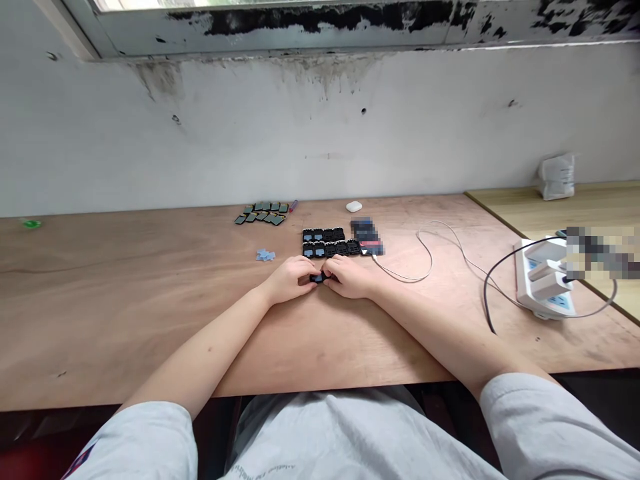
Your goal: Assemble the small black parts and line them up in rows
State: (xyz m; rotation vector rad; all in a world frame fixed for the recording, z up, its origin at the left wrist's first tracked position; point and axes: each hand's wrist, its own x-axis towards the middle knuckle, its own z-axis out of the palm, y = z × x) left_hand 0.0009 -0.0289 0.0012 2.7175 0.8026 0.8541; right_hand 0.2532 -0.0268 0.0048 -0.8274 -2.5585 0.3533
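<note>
Between my two hands, low over the wooden table, is a small black plastic casing (317,278) with a light blue patch on it. My left hand (291,279) grips its left side with closed fingers. On the right side my right hand (345,275) pinches the same casing. Just beyond my fingers lie two rows of similar black casings (330,249), and some at the left end carry blue pieces. A small pile of light blue pads (265,255) rests left of these rows. Farther back are several grey-green square modules (263,212) with dark edges.
A phone (367,237) with a white cable (410,280) lies right of the casings. Behind it sits a white earphone case (354,207). A white power strip (545,277) with plugs stands at the right, and a white packet (557,176) is at the back right.
</note>
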